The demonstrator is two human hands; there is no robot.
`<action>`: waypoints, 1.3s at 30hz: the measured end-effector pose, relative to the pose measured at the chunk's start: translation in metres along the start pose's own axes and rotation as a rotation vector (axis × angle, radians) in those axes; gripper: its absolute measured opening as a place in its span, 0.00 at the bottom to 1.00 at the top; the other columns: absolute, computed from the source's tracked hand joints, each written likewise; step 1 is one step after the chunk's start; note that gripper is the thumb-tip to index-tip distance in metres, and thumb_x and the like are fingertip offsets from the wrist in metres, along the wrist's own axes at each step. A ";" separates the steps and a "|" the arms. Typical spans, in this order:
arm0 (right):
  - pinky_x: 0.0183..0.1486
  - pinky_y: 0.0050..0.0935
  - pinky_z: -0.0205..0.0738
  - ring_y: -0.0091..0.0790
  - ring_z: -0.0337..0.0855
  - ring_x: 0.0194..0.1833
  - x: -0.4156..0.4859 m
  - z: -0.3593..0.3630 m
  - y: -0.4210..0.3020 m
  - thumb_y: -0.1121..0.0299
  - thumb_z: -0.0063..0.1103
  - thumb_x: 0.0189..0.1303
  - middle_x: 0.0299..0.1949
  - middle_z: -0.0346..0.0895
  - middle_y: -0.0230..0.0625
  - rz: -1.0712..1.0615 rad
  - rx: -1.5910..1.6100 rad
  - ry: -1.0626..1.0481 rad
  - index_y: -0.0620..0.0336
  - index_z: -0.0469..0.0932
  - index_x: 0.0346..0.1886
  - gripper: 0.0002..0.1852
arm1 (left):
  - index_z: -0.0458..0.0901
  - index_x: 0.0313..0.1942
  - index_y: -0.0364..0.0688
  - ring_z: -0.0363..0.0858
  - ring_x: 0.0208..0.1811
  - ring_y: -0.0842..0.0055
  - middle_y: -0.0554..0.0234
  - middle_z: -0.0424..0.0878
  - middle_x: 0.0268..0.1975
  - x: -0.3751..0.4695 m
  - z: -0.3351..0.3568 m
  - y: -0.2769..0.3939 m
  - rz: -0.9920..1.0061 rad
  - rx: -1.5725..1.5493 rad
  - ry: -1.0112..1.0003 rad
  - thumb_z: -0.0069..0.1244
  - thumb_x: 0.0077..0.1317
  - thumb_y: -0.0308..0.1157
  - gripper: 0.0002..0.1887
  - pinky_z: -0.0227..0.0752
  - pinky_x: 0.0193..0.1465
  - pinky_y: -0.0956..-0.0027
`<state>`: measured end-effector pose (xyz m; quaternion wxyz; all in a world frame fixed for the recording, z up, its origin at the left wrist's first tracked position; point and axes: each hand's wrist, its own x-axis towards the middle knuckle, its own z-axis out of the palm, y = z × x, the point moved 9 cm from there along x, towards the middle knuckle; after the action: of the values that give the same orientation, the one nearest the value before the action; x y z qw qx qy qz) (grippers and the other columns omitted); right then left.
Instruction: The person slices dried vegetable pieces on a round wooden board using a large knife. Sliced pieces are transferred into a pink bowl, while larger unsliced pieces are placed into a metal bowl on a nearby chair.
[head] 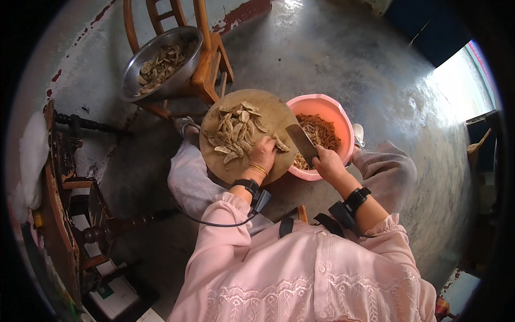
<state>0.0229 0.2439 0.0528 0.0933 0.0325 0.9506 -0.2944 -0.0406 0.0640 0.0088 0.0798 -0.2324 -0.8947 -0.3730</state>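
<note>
A round cutting board [257,100] lies before me, with a pile of pale, curved dried vegetable pieces [235,131] on its left half. My left hand [264,153] rests on the board, its bent fingers at a few pieces [280,143] near the right edge; whether it grips them is hard to tell. In my right hand [330,163] is the handle of a cleaver [301,141], its broad blade tilted just right of the board. Beneath the blade stands a pink plastic basin [342,116] holding thin brown shreds [322,129] and paler bits.
A metal basin [130,82] of similar pieces sits on a wooden chair [205,80] at the upper left. Worn dark wooden furniture [64,225] stands at the far left. My legs flank the board and the pink basin, above a concrete floor [386,92].
</note>
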 end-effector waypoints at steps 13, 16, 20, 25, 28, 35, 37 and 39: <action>0.37 0.50 0.72 0.55 0.79 0.34 0.011 0.012 -0.017 0.67 0.50 0.58 0.26 0.77 0.52 0.023 -0.150 -0.043 0.63 0.67 0.37 0.09 | 0.80 0.38 0.38 0.77 0.43 0.58 0.54 0.79 0.42 0.005 0.019 0.011 0.043 -0.135 0.096 0.55 0.53 0.22 0.10 0.72 0.46 0.62; 0.36 0.49 0.72 0.55 0.79 0.34 0.013 0.014 -0.017 0.67 0.50 0.58 0.27 0.77 0.51 0.033 -0.157 -0.062 0.63 0.67 0.36 0.09 | 0.80 0.38 0.37 0.77 0.44 0.58 0.54 0.79 0.41 0.004 0.013 0.010 0.039 -0.136 0.112 0.55 0.53 0.22 0.11 0.71 0.47 0.62; 0.36 0.49 0.72 0.55 0.79 0.33 0.014 0.019 -0.020 0.70 0.48 0.58 0.27 0.77 0.52 0.037 -0.170 -0.084 0.63 0.66 0.36 0.07 | 0.80 0.37 0.37 0.77 0.44 0.57 0.53 0.79 0.40 0.006 0.015 0.011 0.063 -0.120 0.122 0.55 0.53 0.22 0.10 0.71 0.47 0.61; 0.36 0.49 0.72 0.55 0.79 0.33 0.017 0.020 -0.025 0.72 0.46 0.58 0.26 0.76 0.52 0.056 -0.170 -0.101 0.64 0.66 0.36 0.06 | 0.80 0.36 0.35 0.77 0.43 0.57 0.53 0.79 0.39 0.008 0.021 0.011 0.081 -0.057 0.113 0.54 0.53 0.22 0.08 0.71 0.46 0.61; 0.35 0.49 0.73 0.55 0.79 0.32 0.021 0.019 -0.024 0.72 0.46 0.58 0.26 0.77 0.52 0.047 -0.186 -0.122 0.64 0.66 0.36 0.06 | 0.80 0.35 0.35 0.77 0.43 0.57 0.53 0.79 0.39 0.008 0.021 0.011 0.077 -0.073 0.115 0.52 0.54 0.22 0.07 0.72 0.45 0.62; 0.35 0.48 0.74 0.54 0.80 0.31 0.028 0.030 -0.021 0.73 0.45 0.58 0.24 0.77 0.53 0.014 -0.232 -0.157 0.65 0.66 0.36 0.06 | 0.80 0.35 0.35 0.77 0.42 0.58 0.52 0.79 0.38 0.011 0.022 0.013 0.059 -0.075 0.108 0.50 0.54 0.22 0.07 0.72 0.45 0.62; 0.35 0.47 0.74 0.54 0.80 0.31 0.032 0.029 -0.018 0.73 0.45 0.58 0.25 0.77 0.53 0.006 -0.218 -0.167 0.66 0.66 0.36 0.06 | 0.80 0.35 0.35 0.77 0.42 0.58 0.52 0.79 0.38 0.011 0.023 0.013 0.048 -0.077 0.102 0.50 0.54 0.21 0.07 0.72 0.45 0.62; 0.36 0.48 0.74 0.55 0.80 0.32 0.034 0.028 -0.014 0.73 0.46 0.57 0.25 0.77 0.55 0.012 -0.201 -0.186 0.66 0.66 0.36 0.07 | 0.80 0.35 0.35 0.77 0.42 0.57 0.52 0.79 0.38 0.012 0.024 0.012 0.053 -0.067 0.092 0.50 0.54 0.21 0.07 0.72 0.44 0.62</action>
<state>-0.0081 0.2166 0.0314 0.1855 0.0015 0.9623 -0.1989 -0.0447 0.0928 0.0032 0.1227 -0.2411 -0.8707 -0.4108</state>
